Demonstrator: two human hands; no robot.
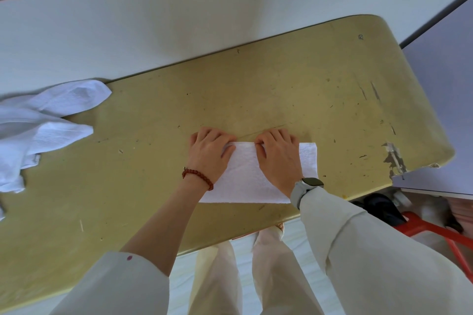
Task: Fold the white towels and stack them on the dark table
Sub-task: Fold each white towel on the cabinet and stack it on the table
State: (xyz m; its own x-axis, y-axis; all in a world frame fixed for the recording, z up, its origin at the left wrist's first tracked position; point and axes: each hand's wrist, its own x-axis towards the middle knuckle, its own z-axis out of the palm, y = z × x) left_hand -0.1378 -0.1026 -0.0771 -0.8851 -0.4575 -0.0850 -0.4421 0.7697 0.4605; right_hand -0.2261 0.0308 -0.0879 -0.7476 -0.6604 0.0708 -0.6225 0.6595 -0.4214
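Note:
A folded white towel (245, 176) lies flat on the yellow-green table (281, 89), near its front edge. My left hand (208, 153) rests on the towel's far left corner, fingers curled over its edge. My right hand (277, 156) presses on the far edge a little to the right, thumb and fingers pinching the cloth. The towel's right end (308, 158) sticks out past my right hand. A heap of loose white towels (38, 125) lies crumpled at the table's left end.
A white wall (179, 20) runs along the table's far edge. A grey surface (440, 115) abuts the chipped right end of the table. Below it stand a red stool (435, 231) and dark items on the floor. My legs are under the front edge.

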